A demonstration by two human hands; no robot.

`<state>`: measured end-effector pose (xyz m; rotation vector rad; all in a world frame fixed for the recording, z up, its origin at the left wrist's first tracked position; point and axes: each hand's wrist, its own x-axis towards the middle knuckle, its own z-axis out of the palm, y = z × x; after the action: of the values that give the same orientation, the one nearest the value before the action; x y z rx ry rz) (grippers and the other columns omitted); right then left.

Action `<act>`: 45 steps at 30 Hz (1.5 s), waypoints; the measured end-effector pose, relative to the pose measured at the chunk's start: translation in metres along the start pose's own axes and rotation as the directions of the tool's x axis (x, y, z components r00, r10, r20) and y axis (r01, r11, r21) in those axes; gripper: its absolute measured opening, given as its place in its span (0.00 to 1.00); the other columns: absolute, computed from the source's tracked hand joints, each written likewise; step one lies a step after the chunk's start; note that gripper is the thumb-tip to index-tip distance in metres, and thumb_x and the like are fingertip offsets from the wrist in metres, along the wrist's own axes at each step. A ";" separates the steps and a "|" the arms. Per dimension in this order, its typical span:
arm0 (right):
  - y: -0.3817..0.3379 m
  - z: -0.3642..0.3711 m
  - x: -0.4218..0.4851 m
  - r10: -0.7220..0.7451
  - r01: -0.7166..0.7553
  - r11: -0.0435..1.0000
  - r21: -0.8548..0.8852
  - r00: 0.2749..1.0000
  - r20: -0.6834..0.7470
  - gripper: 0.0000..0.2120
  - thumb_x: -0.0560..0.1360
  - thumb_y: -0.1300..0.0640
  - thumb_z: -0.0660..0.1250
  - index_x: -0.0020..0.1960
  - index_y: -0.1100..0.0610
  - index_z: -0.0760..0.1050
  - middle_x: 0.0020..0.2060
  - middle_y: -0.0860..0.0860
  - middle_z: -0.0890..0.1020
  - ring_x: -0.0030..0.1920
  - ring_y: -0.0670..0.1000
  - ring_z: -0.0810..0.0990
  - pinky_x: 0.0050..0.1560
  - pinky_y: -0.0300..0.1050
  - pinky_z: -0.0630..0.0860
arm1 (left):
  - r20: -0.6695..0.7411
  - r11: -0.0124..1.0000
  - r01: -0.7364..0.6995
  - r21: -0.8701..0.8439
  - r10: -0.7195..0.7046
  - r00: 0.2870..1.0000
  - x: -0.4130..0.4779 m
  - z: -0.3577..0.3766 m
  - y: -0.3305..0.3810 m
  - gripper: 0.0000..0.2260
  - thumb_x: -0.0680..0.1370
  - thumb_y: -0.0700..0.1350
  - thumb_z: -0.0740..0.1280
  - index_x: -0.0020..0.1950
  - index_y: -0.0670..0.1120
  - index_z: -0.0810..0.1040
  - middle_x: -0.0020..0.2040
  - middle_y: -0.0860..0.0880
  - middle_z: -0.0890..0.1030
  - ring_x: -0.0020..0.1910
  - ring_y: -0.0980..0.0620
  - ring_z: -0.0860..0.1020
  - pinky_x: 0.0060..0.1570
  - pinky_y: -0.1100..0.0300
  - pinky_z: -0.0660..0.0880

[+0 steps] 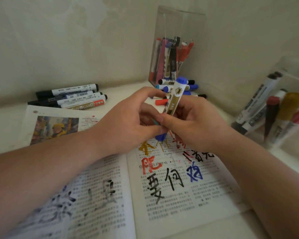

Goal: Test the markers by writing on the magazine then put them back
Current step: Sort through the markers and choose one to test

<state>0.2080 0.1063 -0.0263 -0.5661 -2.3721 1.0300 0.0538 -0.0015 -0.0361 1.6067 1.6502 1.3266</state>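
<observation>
An open magazine (162, 195) lies in front of me, its right page covered with hand-written characters in black, red, blue and gold. Above its top edge both hands meet around a blue marker (177, 95) with a white and gold barrel. It stands nearly upright, its blue end at the top. My right hand (195, 125) grips the barrel. My left hand (128, 121) pinches the marker's lower part, where a blue cap (160, 136) pokes out beneath the fingers. Whether the cap is on or off the tip I cannot tell.
Several black markers (71, 97) lie in a row at the back left. A tall clear box (173, 54) against the wall holds upright markers, with loose ones (178, 85) at its foot. Another clear box (280, 111) with markers leans at the right.
</observation>
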 end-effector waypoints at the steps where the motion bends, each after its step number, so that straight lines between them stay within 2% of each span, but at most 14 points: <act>1: -0.001 0.001 0.001 -0.003 0.003 1.000 -0.014 1.000 -0.001 0.06 0.79 0.55 0.72 0.55 0.52 0.82 0.44 0.56 0.86 0.46 0.60 0.84 0.48 0.61 0.81 | -0.006 1.000 -0.002 -0.012 0.002 1.000 0.000 0.000 0.000 0.29 0.71 0.38 0.79 0.65 0.58 0.72 0.44 0.53 0.85 0.41 0.53 0.85 0.45 0.64 0.80; 5: -0.003 0.007 0.000 -0.033 0.028 0.996 -0.084 0.998 -0.062 0.04 0.77 0.54 0.73 0.46 0.52 0.80 0.35 0.53 0.82 0.35 0.53 0.78 0.38 0.52 0.77 | 0.001 1.000 -0.006 0.003 0.006 1.000 0.000 0.000 -0.001 0.29 0.71 0.39 0.78 0.66 0.58 0.72 0.44 0.53 0.86 0.43 0.54 0.85 0.47 0.63 0.80; 11: 0.002 0.013 0.000 -0.044 0.017 0.990 -0.139 0.980 -0.193 0.10 0.76 0.50 0.74 0.53 0.53 0.78 0.37 0.51 0.82 0.36 0.51 0.79 0.39 0.54 0.78 | -0.027 0.999 -0.032 0.030 0.033 0.999 0.002 0.003 -0.003 0.25 0.71 0.38 0.78 0.57 0.61 0.73 0.43 0.56 0.85 0.40 0.56 0.84 0.44 0.64 0.79; 14: 0.000 0.011 0.001 -0.055 0.053 0.998 -0.017 0.940 -0.336 0.23 0.74 0.53 0.77 0.61 0.46 0.68 0.34 0.46 0.80 0.34 0.43 0.79 0.35 0.38 0.75 | -0.059 0.999 -0.022 0.030 0.024 0.998 0.003 0.004 -0.006 0.22 0.70 0.41 0.79 0.55 0.57 0.74 0.42 0.54 0.85 0.38 0.53 0.84 0.45 0.54 0.82; 17: 0.001 0.011 0.001 -0.137 0.144 0.989 -0.016 0.899 -0.416 0.31 0.75 0.56 0.76 0.69 0.42 0.63 0.34 0.47 0.79 0.36 0.46 0.80 0.37 0.39 0.75 | -0.067 0.997 -0.038 0.065 0.042 0.997 0.001 0.004 -0.006 0.21 0.69 0.45 0.80 0.54 0.58 0.74 0.42 0.55 0.84 0.39 0.54 0.84 0.45 0.52 0.82; 23: -0.009 0.009 -0.004 -0.190 0.118 0.971 -0.206 0.908 -0.373 0.25 0.77 0.55 0.72 0.71 0.45 0.69 0.36 0.40 0.77 0.38 0.44 0.79 0.39 0.31 0.71 | -0.050 0.972 -0.139 0.189 0.151 0.987 -0.001 0.004 -0.002 0.19 0.70 0.48 0.79 0.53 0.59 0.73 0.43 0.62 0.83 0.41 0.58 0.82 0.41 0.60 0.77; 25: -0.016 0.005 -0.007 -0.220 0.116 0.943 -0.312 0.920 -0.324 0.24 0.78 0.54 0.70 0.72 0.46 0.69 0.37 0.36 0.74 0.37 0.41 0.76 0.41 0.33 0.71 | -0.008 0.953 -0.165 0.255 0.173 0.985 -0.001 0.002 0.002 0.19 0.68 0.53 0.78 0.53 0.61 0.72 0.47 0.67 0.81 0.44 0.62 0.81 0.40 0.62 0.76; 28: -0.024 -0.003 -0.009 -0.236 0.116 0.909 -0.400 0.935 -0.266 0.24 0.78 0.52 0.69 0.71 0.43 0.66 0.40 0.39 0.77 0.39 0.44 0.77 0.42 0.48 0.78 | 0.056 0.897 -0.166 0.410 0.157 0.986 -0.003 -0.003 0.007 0.24 0.67 0.64 0.76 0.57 0.67 0.68 0.55 0.76 0.72 0.52 0.70 0.74 0.40 0.67 0.72; 32: -0.048 -0.027 -0.010 -0.217 0.093 0.935 -0.341 0.913 -0.346 0.22 0.78 0.53 0.70 0.67 0.41 0.65 0.37 0.47 0.81 0.37 0.49 0.80 0.41 0.55 0.80 | 0.118 0.842 -0.213 0.495 0.177 0.977 -0.007 -0.003 0.008 0.28 0.70 0.70 0.68 0.63 0.80 0.55 0.56 0.74 0.71 0.53 0.71 0.73 0.48 0.66 0.73; 35: -0.074 -0.057 -0.013 -0.248 0.096 0.950 -0.299 0.812 -0.528 0.18 0.77 0.55 0.73 0.59 0.41 0.68 0.36 0.47 0.80 0.35 0.46 0.80 0.37 0.44 0.78 | 0.147 0.795 -0.262 0.548 0.216 0.965 -0.008 -0.001 0.005 0.23 0.76 0.66 0.65 0.68 0.73 0.60 0.53 0.72 0.74 0.53 0.68 0.74 0.52 0.68 0.70; 37: -0.091 -0.085 -0.019 -0.299 0.035 0.926 -0.376 0.675 -0.674 0.17 0.76 0.55 0.74 0.55 0.42 0.68 0.35 0.45 0.81 0.34 0.45 0.80 0.38 0.40 0.76 | 0.168 0.783 -0.292 0.549 0.239 0.956 -0.009 -0.003 0.004 0.14 0.79 0.62 0.63 0.64 0.70 0.67 0.50 0.71 0.74 0.51 0.68 0.74 0.50 0.70 0.69; 39: -0.102 -0.116 -0.026 -0.320 -0.105 0.885 -0.453 0.571 -0.756 0.14 0.75 0.53 0.73 0.54 0.44 0.69 0.37 0.44 0.82 0.36 0.45 0.80 0.43 0.43 0.78 | 0.200 0.767 -0.309 0.563 0.237 0.951 -0.008 -0.005 0.004 0.03 0.81 0.59 0.61 0.55 0.67 0.71 0.46 0.67 0.77 0.47 0.68 0.75 0.46 0.69 0.70; 41: -0.107 -0.143 -0.033 -0.301 -0.267 0.829 -0.492 0.529 -0.794 0.13 0.75 0.51 0.70 0.56 0.46 0.70 0.39 0.44 0.82 0.40 0.49 0.82 0.46 0.50 0.79 | 0.212 0.760 -0.305 0.574 0.222 0.952 -0.008 -0.008 0.004 0.07 0.82 0.57 0.59 0.48 0.60 0.75 0.41 0.63 0.78 0.43 0.64 0.75 0.45 0.64 0.73; 45: -0.101 -0.168 -0.043 -0.219 -0.448 0.754 -0.481 0.520 -0.826 0.13 0.75 0.53 0.69 0.57 0.48 0.70 0.38 0.44 0.79 0.41 0.54 0.80 0.42 0.50 0.78 | 0.209 0.763 -0.300 0.572 0.219 0.953 -0.008 -0.009 0.005 0.06 0.82 0.54 0.62 0.46 0.59 0.75 0.38 0.61 0.78 0.39 0.62 0.75 0.45 0.62 0.73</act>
<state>0.3222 0.1131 0.1387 -1.1877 -1.6602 -0.1906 0.0497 -0.0124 -0.0299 2.3082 1.9347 0.8087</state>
